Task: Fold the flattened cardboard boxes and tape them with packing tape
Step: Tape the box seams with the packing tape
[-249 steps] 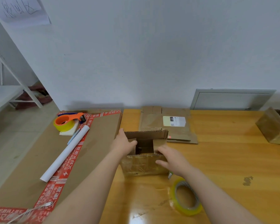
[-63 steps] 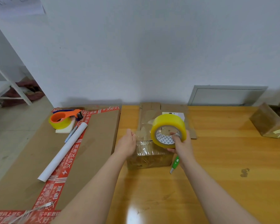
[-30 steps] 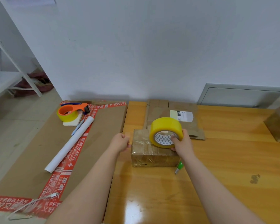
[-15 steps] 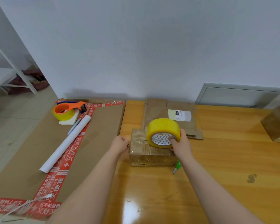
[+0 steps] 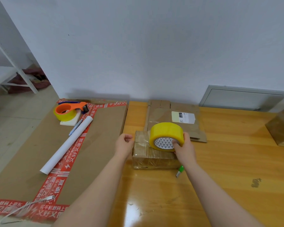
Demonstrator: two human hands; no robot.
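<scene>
One view only: head-worn, wide-angle, looking forward and down.

Landmark: small taped box, just below frame centre, close, within arm's reach. Left hand and right hand reach it from the bottom edge. The tape roll over the box marks mid-frame.

Camera faces the white wall beyond the box; the wall fills the upper half. Table runs right of the box, cardboard sheet and floor left of it.

Straight lines bow toward the frame edges.
</scene>
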